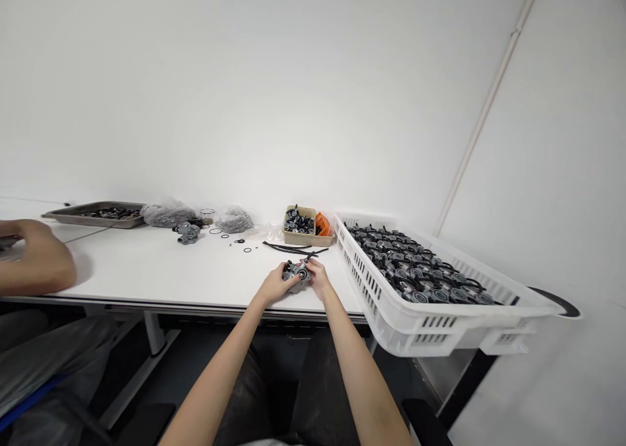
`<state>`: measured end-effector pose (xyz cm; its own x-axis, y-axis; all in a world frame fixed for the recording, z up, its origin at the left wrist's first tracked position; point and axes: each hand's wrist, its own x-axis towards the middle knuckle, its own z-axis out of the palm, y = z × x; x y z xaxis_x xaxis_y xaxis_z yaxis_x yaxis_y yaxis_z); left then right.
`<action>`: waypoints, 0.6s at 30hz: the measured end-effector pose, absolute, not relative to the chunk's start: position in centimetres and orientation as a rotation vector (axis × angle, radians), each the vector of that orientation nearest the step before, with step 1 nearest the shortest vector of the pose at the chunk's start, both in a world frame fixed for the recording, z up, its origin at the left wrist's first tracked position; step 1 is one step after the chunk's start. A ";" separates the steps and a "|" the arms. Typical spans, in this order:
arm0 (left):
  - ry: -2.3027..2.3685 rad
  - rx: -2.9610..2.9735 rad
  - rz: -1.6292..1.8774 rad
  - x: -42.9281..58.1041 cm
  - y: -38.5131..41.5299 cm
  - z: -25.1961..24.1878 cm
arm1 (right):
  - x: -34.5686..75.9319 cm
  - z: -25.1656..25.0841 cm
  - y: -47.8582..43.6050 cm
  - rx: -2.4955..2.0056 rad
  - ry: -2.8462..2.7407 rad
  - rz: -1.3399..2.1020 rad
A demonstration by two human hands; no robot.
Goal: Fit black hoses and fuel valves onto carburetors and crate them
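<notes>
Both my hands hold a small grey and black valve-like assembly [297, 274] just above the near edge of the white table [147, 270]. My left hand [274, 284] wraps its left side. My right hand [319, 278] grips its right side, fingers pinched near a short black tube on top. A few loose black tubes [288, 247] lie on the table just beyond my hands.
A white slotted crate [391, 309] full of similar assemblies sits at the right. A beige box [300, 227] of black parts, an orange part [322, 224], plastic bags [169, 212], another grey assembly [187, 233], loose O-rings and a grey tray [95, 214] lie behind. Another person's arm [34, 260] rests at the left.
</notes>
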<state>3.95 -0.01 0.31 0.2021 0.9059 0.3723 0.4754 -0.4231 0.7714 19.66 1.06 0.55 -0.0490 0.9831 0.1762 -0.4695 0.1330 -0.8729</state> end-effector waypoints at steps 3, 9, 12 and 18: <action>1.281 1.993 1.137 3.9 0.0 0.4 | 19.6 0.4 1.2 -0.684 -0.985 1.335; 1.286 2.000 1.133 3.9 -0.1 0.3 | 19.5 0.2 1.5 -0.691 -0.978 1.303; 1.288 2.005 1.133 4.0 -0.1 0.3 | 19.4 0.1 1.6 -0.707 -0.971 1.288; 1.289 2.015 1.128 4.0 -0.1 0.3 | 19.4 0.1 1.6 -0.724 -0.968 1.286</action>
